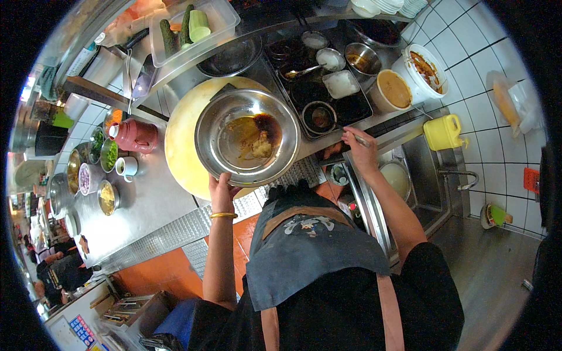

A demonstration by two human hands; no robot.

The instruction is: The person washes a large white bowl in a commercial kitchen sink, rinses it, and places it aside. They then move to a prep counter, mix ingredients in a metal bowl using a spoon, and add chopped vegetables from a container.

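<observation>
My left hand (222, 189) grips the near rim of a wide stainless steel bowl (210, 145), which is over a round yellowish cutting board (179, 136). Dark brown liquid (268, 124) and a pale minced paste (262, 146) lie in the bowl. My right hand (361, 147) pinches the handle of a metal utensil (362, 140) beside the front edge of a black tray (287, 94); the utensil's far end cannot be made out. Nearest to it in the tray stands a small round container with dark contents (319, 117).
White seasoning fills a square container (341, 84). Tubs of brown paste (394, 89) and red sauce (424, 70) stand right of the tray. A sink (417, 171) lies below. Leftwards are a red jug (137, 136), a mug (127, 166) and several bowls of chopped ingredients (107, 197). Another person (61, 276) is far left.
</observation>
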